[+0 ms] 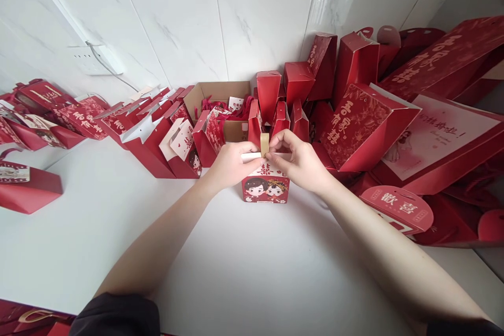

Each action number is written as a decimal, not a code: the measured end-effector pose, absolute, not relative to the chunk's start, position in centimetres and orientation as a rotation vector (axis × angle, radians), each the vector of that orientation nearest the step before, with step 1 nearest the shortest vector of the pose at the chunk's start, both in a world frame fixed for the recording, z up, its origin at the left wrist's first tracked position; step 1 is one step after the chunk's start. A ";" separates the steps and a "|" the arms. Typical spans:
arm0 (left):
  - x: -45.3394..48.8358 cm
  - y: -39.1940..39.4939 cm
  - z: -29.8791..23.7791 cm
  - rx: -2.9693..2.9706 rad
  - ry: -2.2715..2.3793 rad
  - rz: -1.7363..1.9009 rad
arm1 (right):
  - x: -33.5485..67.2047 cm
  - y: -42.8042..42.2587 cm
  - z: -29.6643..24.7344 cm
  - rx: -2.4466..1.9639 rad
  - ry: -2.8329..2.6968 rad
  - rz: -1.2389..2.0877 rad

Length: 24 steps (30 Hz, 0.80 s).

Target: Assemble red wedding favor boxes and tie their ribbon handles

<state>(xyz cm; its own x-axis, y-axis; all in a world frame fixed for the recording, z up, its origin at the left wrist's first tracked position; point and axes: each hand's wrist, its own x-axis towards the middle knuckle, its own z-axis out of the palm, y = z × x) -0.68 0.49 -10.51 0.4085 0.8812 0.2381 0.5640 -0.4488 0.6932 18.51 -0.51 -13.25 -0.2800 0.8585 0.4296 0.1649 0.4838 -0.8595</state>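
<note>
white table (pixel 244 273): l hand (pixel 232 164) fingers clamp 1 box (pixel 266 189), r hand (pixel 299 160) pinches 1 tag (pixel 264 143)

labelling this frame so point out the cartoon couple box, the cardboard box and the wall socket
cartoon couple box (pixel 265 190) head view, printed front face
cardboard box (pixel 222 90) head view, inner back wall
wall socket (pixel 94 59) head view, middle of white plate

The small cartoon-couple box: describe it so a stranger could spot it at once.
On the white table, look in front of the red bags along the wall. The small box stands upright, its top pinched by the left hand and right hand. Only it stands clear of the pile, a cartoon couple on its front.
</note>
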 end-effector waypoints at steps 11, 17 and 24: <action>-1.2 1.1 -10.5 2.223 1.247 0.763 | 17.6 0.4 -14.6 -0.894 -1.488 1.105; -1.7 1.8 -10.9 2.170 1.251 0.780 | 17.2 -0.2 -14.5 -1.001 -1.583 0.946; -1.6 1.3 -10.7 2.132 1.223 0.715 | 17.2 -0.3 -14.3 -0.961 -1.581 0.890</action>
<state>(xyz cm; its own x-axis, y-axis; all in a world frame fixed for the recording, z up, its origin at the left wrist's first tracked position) -1.61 1.26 -10.69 0.4378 0.8838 0.1647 0.5770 -0.4168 0.7024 17.23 -0.31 -14.28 -0.1427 0.9118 0.3851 0.1435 0.4040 -0.9034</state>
